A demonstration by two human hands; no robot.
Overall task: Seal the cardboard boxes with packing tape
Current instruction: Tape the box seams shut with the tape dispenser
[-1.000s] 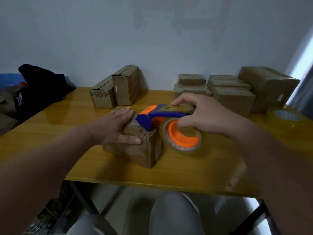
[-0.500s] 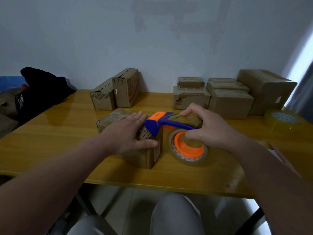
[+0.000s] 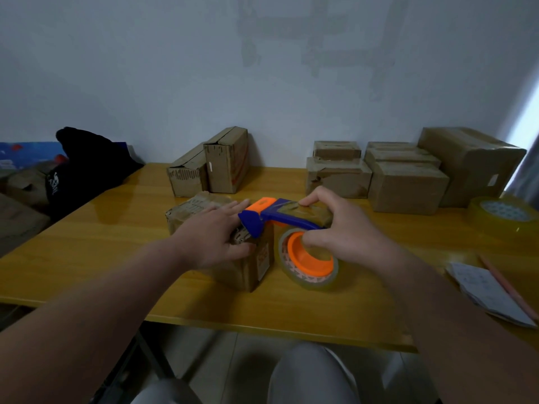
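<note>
Head view shows the cardboard box (image 3: 191, 212) on the yellow table (image 3: 87, 258), near its front edge, with the tape dispenser (image 3: 280, 220) meeting the box's top right edge. The step in hand looks like laying a strip over the top seam; next, I judge, the dispenser must run flat along that seam while the box is kept from sliding. The left hand (image 3: 214, 242) lies flat on the box top, fingers straight, pressing down; the right hand (image 3: 347, 228) grips the dispenser, fingers curled over its top, thumb at the orange hub of the tape roll (image 3: 310, 265).
</note>
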